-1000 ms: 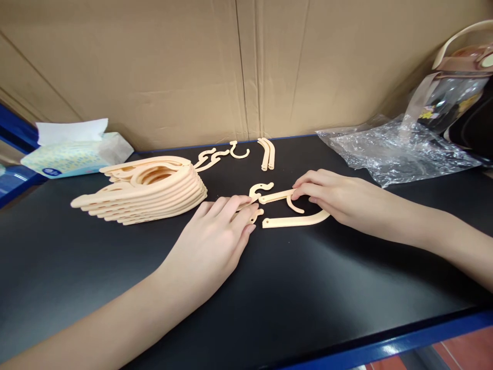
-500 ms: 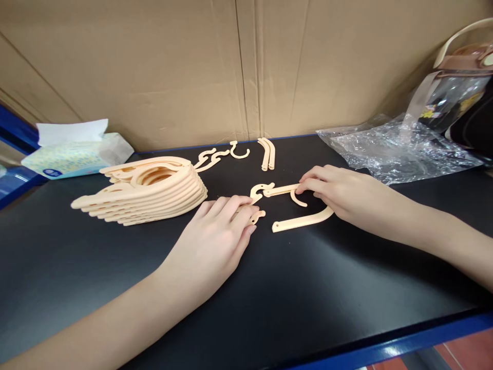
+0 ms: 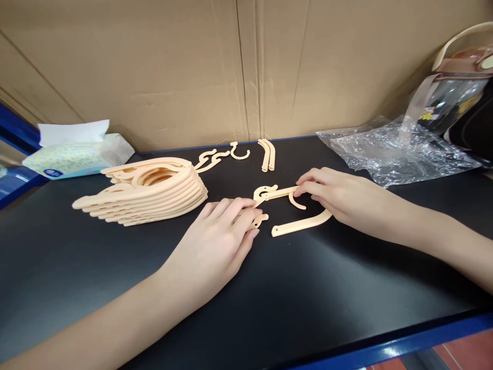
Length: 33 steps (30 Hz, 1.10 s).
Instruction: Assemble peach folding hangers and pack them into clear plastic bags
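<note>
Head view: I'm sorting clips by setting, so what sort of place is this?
Probably a hand-assembly workbench: a black worktop walled with cardboard, a stack of peach plastic hangers, and loose hanger pieces beside it.

Head camera, close, downward over tabletop (image 3: 269,298)

Under left hand (image 3: 215,246), hanger piece (image 3: 260,220) mostly hidden; bag (image 3: 458,87) cut by right edge.

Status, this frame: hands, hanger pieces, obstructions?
Left hand flat, fingertips on small hook piece. Right hand fingertips on U-shaped hanger arm, grip unclear. Hanger stack beside left hand, apart.
</note>
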Each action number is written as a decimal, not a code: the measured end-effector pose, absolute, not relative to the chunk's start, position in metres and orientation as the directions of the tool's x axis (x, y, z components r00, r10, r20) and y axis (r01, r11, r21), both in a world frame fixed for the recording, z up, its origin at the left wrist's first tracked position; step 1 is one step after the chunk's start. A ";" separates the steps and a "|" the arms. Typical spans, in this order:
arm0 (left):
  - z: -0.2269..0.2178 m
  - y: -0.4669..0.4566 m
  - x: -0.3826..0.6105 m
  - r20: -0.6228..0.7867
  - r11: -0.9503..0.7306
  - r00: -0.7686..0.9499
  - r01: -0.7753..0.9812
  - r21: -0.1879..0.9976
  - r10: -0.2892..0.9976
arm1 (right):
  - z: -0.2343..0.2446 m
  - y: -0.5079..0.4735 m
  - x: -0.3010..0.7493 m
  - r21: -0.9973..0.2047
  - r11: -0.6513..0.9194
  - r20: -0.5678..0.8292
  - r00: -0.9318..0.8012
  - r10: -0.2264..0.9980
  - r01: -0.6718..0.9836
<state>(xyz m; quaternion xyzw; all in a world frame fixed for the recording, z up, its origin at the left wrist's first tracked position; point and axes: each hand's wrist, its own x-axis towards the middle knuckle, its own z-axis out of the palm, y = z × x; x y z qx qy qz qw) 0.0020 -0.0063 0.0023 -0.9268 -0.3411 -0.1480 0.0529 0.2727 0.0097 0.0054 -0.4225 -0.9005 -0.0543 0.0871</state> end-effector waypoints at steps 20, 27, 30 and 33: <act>0.002 -0.007 0.001 0.282 -0.756 0.724 0.655 0.003 0.629 | 0.020 0.000 0.257 -0.072 0.733 0.255 -0.698 0.670 0.677; 0.002 -0.006 0.002 0.281 -0.755 0.724 0.655 0.005 0.630 | 0.022 -0.005 0.255 -0.152 0.768 0.198 -0.742 0.641 0.623; 0.003 -0.006 0.001 0.275 -0.756 0.726 0.654 0.005 0.630 | 0.022 -0.005 0.255 -0.152 0.767 0.186 -0.743 0.642 0.624; 0.003 -0.007 0.001 0.276 -0.756 0.725 0.654 0.010 0.631 | 0.021 -0.004 0.256 -0.147 0.771 0.180 -0.749 0.637 0.620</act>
